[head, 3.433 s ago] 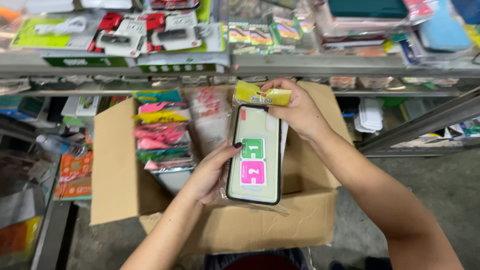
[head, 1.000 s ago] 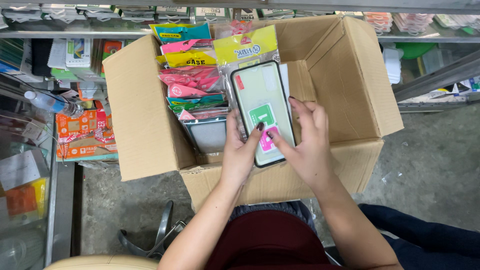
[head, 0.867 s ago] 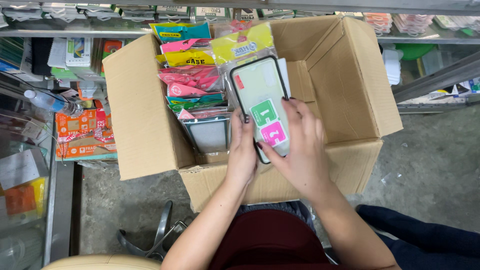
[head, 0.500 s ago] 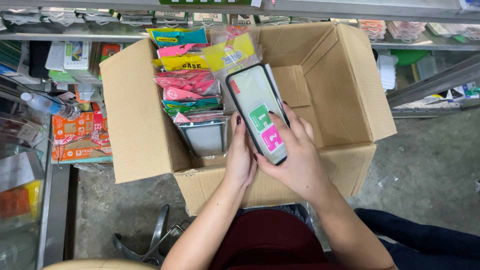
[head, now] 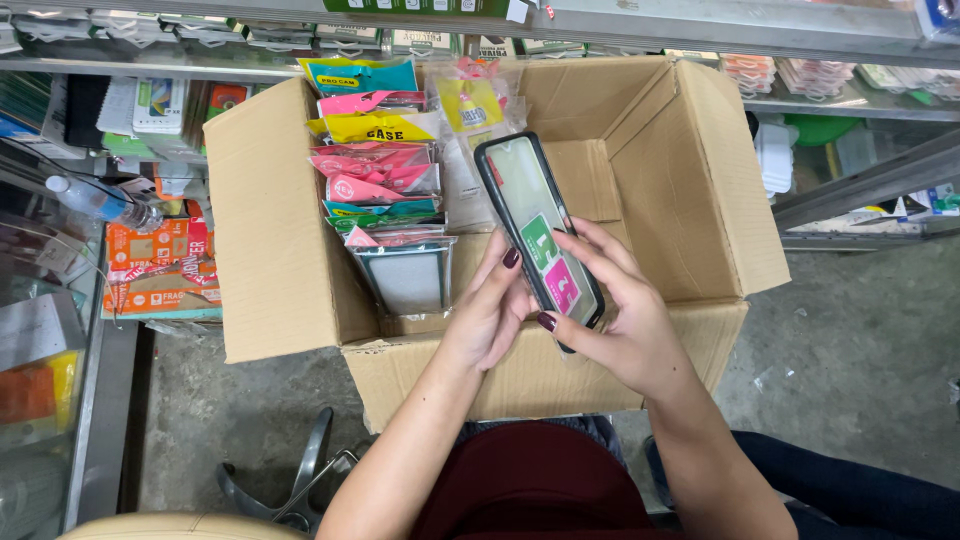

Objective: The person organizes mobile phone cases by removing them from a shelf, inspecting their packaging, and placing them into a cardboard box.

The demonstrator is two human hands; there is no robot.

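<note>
Both hands pinch the screen protector (head: 537,235): left hand (head: 487,318) steadies its edge, right hand (head: 622,318) supports beneath. Hold firmly over the cardboard box (head: 690,190), avoiding flex.

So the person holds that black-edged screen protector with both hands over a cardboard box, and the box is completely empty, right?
Not quite. Both hands, left hand and right hand, do hold the screen protector over the cardboard box, but the box is not empty: the head view shows a row of colourful packets standing in its left part.

Accessory shop: stocked shelves (head: 160,60), packaged cases (head: 375,160)
</note>
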